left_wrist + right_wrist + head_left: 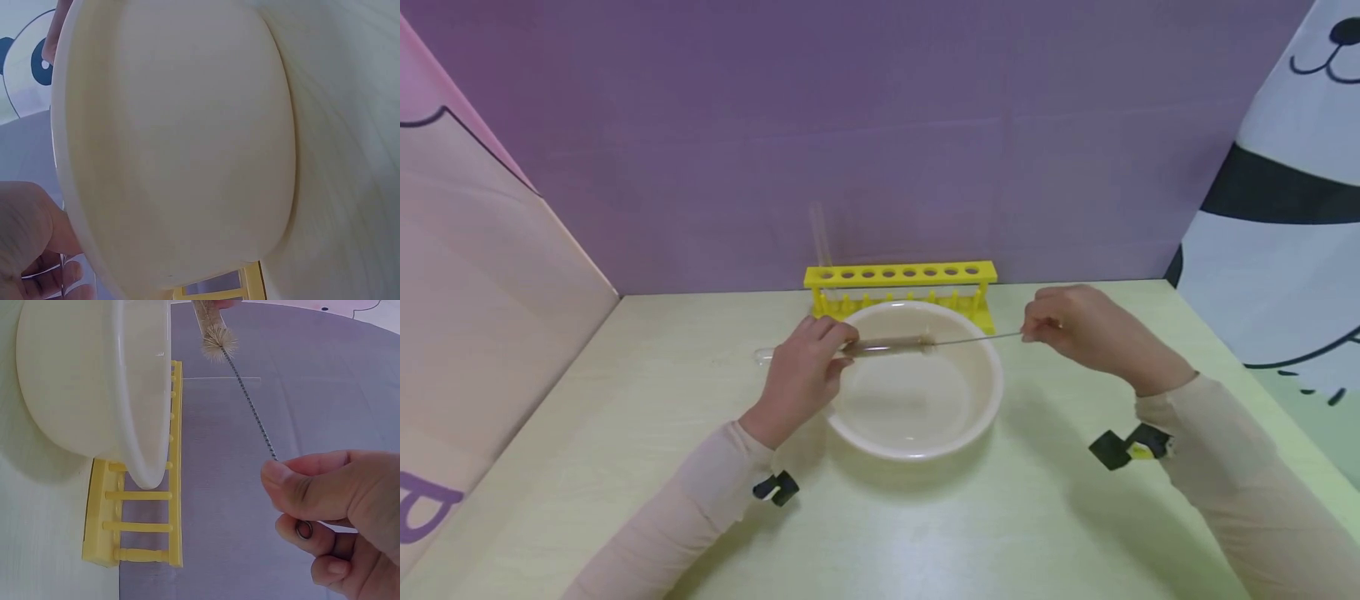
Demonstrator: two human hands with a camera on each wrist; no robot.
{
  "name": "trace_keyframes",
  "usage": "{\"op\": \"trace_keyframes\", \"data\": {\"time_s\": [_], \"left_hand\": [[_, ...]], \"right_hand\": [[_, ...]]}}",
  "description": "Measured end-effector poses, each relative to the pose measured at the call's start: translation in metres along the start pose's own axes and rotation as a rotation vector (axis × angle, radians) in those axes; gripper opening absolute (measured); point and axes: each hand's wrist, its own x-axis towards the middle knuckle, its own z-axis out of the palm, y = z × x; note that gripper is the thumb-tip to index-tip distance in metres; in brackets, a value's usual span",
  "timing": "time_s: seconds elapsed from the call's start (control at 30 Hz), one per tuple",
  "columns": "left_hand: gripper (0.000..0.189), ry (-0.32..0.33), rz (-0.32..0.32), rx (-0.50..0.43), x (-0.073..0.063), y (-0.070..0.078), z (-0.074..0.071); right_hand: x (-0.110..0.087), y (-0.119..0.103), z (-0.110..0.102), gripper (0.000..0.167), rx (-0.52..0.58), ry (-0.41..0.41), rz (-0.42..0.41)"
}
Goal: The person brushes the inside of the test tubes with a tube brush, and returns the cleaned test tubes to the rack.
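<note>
My left hand [801,371] grips a clear glass test tube [762,356] that lies level over a white basin [917,455]. The tube's closed end sticks out to the left of the hand and its mouth faces right. Between thumb and fingers, my right hand [1082,333] pinches the twisted wire handle of a test tube brush [250,406]. Pale bristles sit partly inside the tube, with a tuft showing at its mouth in the right wrist view. A small wire loop ends the handle by the right fingers. In the left wrist view the left hand [37,231] is partly cut off.
A yellow test tube rack [900,273] stands behind the basin, near the purple back wall [880,150]. Another clear tube [820,233] stands upright in its leftmost place. Printed cloth panels flank the pale table [880,542] on both sides.
</note>
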Motion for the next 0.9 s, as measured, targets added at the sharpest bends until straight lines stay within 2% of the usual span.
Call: {"op": "trace_keyframes", "data": {"time_s": [0.4,0.9], "left_hand": [[0.031,0.024,0.011,0.009,0.002,0.002,0.005],[0.028,0.074,0.040,0.014,0.005,0.013,0.009]], "right_hand": [[0.005,-0.005,-0.002,0.023,0.011,-0.046,0.038],[0.013,-0.010,0.001,0.025,0.047,-0.039,-0.027]]}}
